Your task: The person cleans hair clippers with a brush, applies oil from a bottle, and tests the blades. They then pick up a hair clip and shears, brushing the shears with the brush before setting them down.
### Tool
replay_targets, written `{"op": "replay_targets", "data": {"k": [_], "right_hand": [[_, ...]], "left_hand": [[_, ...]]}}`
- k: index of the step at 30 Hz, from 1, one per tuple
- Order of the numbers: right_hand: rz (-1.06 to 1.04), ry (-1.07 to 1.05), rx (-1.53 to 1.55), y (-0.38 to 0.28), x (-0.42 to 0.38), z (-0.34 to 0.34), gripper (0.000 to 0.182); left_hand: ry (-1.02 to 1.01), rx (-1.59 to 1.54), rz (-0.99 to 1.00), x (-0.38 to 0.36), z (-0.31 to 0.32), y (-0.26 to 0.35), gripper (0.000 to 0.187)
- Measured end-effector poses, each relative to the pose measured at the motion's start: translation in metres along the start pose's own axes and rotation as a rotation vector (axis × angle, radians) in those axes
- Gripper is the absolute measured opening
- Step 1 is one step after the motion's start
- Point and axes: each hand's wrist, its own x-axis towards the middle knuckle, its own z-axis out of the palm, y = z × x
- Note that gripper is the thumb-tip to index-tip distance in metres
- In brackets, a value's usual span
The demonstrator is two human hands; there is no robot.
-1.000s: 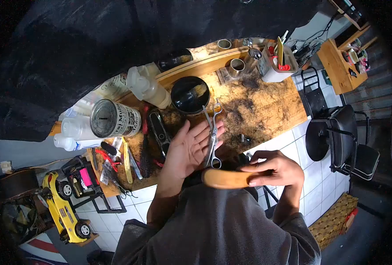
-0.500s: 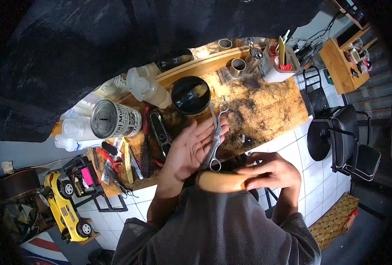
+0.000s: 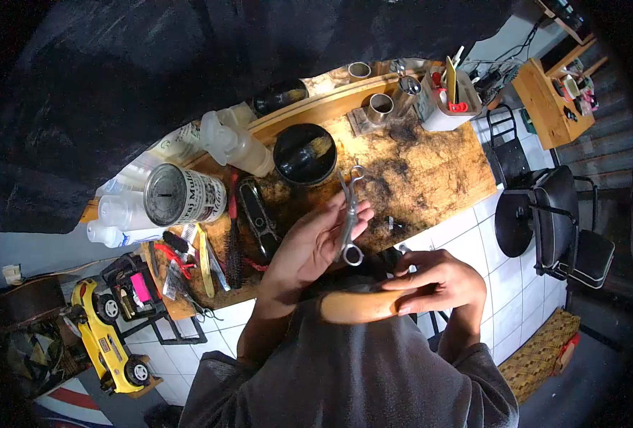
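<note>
My left hand (image 3: 315, 239) is palm up over the table's near edge, its fingers slightly curled. Metal hair scissors (image 3: 349, 221) lie across those fingers, with a finger ring showing near each end. Lower right, my right hand (image 3: 441, 282) pinches the right end of a smooth, curved, tan wooden piece (image 3: 363, 305), which looks like the back of a brush; its far side is hidden. The wooden piece is just in front of my grey top, below the scissors and apart from them. Beyond my left hand stands a black bowl (image 3: 286, 158) with a shaving brush (image 3: 313, 151) in it.
Loose dark hair covers much of the wooden table (image 3: 437, 178). Left of my left hand lie a hair clipper (image 3: 258, 217), a round brush (image 3: 235, 253) and a yellow razor (image 3: 206, 264). A printed can (image 3: 202, 194) and bottles stand behind. A black chair (image 3: 555, 214) is at right.
My left fingers have curled a little, and the scissors have shifted and turned more upright across them. The wooden piece has dropped slightly toward my body in my right hand.
</note>
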Motion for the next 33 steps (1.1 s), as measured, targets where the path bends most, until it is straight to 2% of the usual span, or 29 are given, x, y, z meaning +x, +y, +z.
{"op": "replay_targets", "data": {"k": [2,3,5,6,7,9,10,12,13,15,19,21,22,24,25,28,31,33], "right_hand": [[-0.053,0.118,-0.013,-0.003,0.001,-0.002,0.042],[-0.013,0.172,-0.007,-0.004,-0.001,-0.004,0.042],[0.028,0.35,-0.039,0.002,-0.001,-0.001,0.042],[0.028,0.416,-0.155,0.006,0.001,-0.001,0.042],[0.042,0.455,-0.143,0.004,0.006,0.0,0.042],[0.006,0.448,-0.137,0.009,0.007,0.001,0.041],[0.005,0.446,-0.139,0.008,0.008,0.002,0.041],[0.06,0.407,-0.1,0.005,0.009,0.005,0.04],[0.061,0.407,-0.101,0.006,0.01,0.006,0.04],[0.081,0.413,-0.094,0.01,0.011,0.009,0.04],[0.042,0.419,-0.089,0.016,0.004,0.007,0.04],[0.03,0.406,-0.058,0.016,0.0,0.005,0.04],[0.029,0.406,-0.059,0.017,-0.002,0.005,0.04],[0.025,0.428,-0.031,0.018,-0.004,0.007,0.04],[0.026,0.428,-0.033,0.018,-0.004,0.008,0.04],[0.061,0.432,-0.019,0.018,-0.002,0.014,0.04],[0.084,0.422,-0.066,0.018,0.003,0.021,0.04],[0.169,0.497,-0.206,0.019,0.007,0.024,0.04]], "left_hand": [[-0.024,0.035,0.095,0.002,-0.001,-0.004,0.054],[0.032,0.086,0.083,-0.001,0.004,-0.001,0.058],[-0.244,-0.122,0.113,0.003,-0.019,-0.016,0.061],[-0.11,0.024,0.139,-0.001,-0.008,-0.016,0.063],[-0.035,0.116,0.133,-0.003,0.005,-0.012,0.06],[-0.151,0.228,0.338,0.0,-0.004,-0.024,0.054],[-0.152,0.227,0.341,0.001,-0.01,-0.026,0.054],[-0.064,0.228,0.151,0.0,-0.016,-0.023,0.048],[-0.064,0.227,0.151,-0.001,-0.013,-0.023,0.048],[0.106,0.354,0.209,-0.005,-0.004,-0.022,0.044],[0.066,0.534,0.276,0.0,-0.016,-0.02,0.043],[0.045,0.814,0.393,-0.002,-0.012,-0.017,0.047],[0.044,0.814,0.395,-0.001,-0.013,-0.017,0.047],[0.006,0.45,0.273,0.0,-0.016,-0.019,0.046],[0.004,0.449,0.274,0.0,-0.015,-0.019,0.046],[0.024,0.568,0.229,0.0,-0.013,-0.019,0.052],[0.003,0.741,0.343,0.001,-0.014,-0.022,0.055],[0.116,0.861,0.336,-0.004,-0.008,-0.021,0.049]]}}
